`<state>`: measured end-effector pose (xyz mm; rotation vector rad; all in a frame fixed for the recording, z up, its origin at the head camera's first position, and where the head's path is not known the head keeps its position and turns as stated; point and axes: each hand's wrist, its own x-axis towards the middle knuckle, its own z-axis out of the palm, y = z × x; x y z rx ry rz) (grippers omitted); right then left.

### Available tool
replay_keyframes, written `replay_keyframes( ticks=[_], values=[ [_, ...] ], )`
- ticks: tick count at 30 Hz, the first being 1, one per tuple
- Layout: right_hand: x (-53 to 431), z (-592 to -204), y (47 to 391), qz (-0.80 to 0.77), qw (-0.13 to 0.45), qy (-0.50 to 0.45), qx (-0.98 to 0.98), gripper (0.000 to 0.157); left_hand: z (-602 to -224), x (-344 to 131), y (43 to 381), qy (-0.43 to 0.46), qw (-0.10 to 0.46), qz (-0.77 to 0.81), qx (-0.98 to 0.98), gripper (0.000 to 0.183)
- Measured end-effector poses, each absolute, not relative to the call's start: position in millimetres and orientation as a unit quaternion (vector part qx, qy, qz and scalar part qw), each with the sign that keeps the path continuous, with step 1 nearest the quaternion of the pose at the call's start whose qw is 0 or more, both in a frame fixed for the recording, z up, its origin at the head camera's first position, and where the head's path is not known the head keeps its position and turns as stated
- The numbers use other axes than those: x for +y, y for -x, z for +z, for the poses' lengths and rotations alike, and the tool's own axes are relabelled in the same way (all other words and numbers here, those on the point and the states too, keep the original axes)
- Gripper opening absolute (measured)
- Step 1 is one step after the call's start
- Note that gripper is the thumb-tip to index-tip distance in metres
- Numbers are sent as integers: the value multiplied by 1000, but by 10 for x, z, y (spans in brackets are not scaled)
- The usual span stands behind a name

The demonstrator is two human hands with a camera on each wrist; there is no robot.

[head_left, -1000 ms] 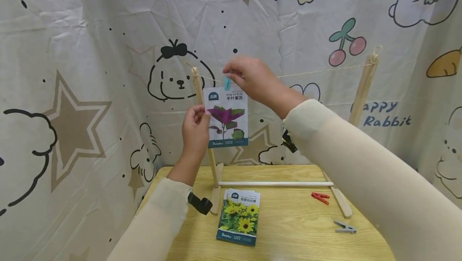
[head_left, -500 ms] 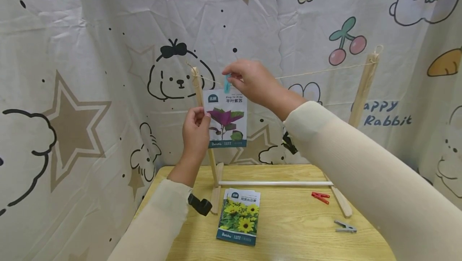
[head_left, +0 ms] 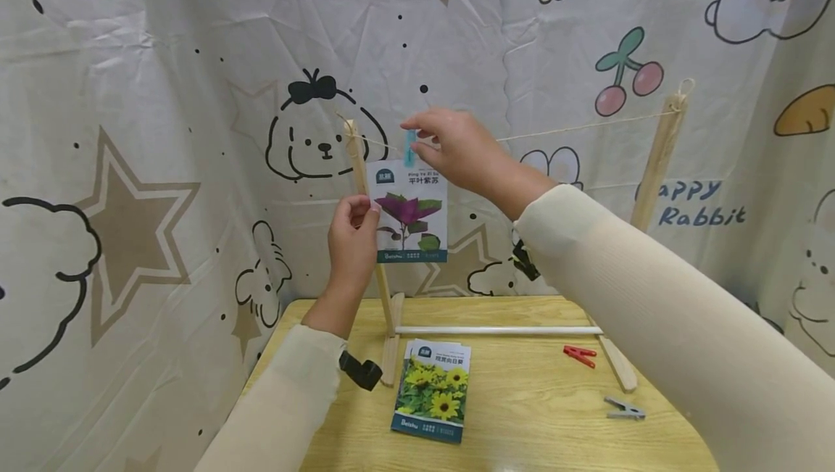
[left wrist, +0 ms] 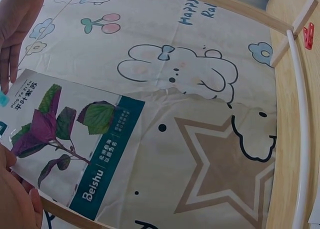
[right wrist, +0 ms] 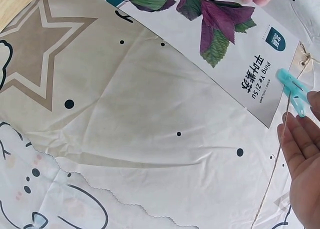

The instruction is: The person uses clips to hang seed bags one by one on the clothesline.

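Note:
My left hand (head_left: 352, 243) pinches the left edge of a seed packet (head_left: 412, 185) with a purple-leaved plant on its front. The packet hangs upright just below a string (head_left: 580, 128). A light blue clothespin (head_left: 409, 149) sits at the packet's top edge. In the right wrist view, its jaws lie over the packet's top and the string. My right hand (head_left: 464, 153) holds the clothespin's legs between thumb and fingers. In the left wrist view, only a corner of the clothespin (left wrist: 3, 99) shows beside the right fingertips.
Wooden posts (head_left: 659, 160) carry the string; a white rod (head_left: 499, 330) joins their feet. A stack of seed packets (head_left: 430, 392) with yellow flowers lies on the wooden table (head_left: 522, 414). A red clothespin (head_left: 579, 356) and a grey clothespin (head_left: 624, 408) lie at the right.
My right hand has dropped slightly, and its thumb and index finger look a little wider apart at the clothespin. The left hand keeps its hold on the packet, almost still.

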<state>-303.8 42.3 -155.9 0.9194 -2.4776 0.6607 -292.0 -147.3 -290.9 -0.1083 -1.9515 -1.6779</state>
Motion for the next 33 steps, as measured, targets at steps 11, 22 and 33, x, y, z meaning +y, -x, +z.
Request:
replay_keyframes(
  ticks=[11, 22, 33],
  values=[
    [512, -1597, 3003, 270, 256, -342, -863, 34, -2948, -1493, 2904, 30, 278, -620, -734, 19],
    [579, -1713, 2973, 284, 343, -362, -819, 18, -2999, -1515, 2895, 29, 284, -610, -739, 19],
    [657, -1864, 2910, 287, 334, -375, -816, 16, -3038, -1501, 2851, 32, 273, -618, -736, 18]
  ],
)
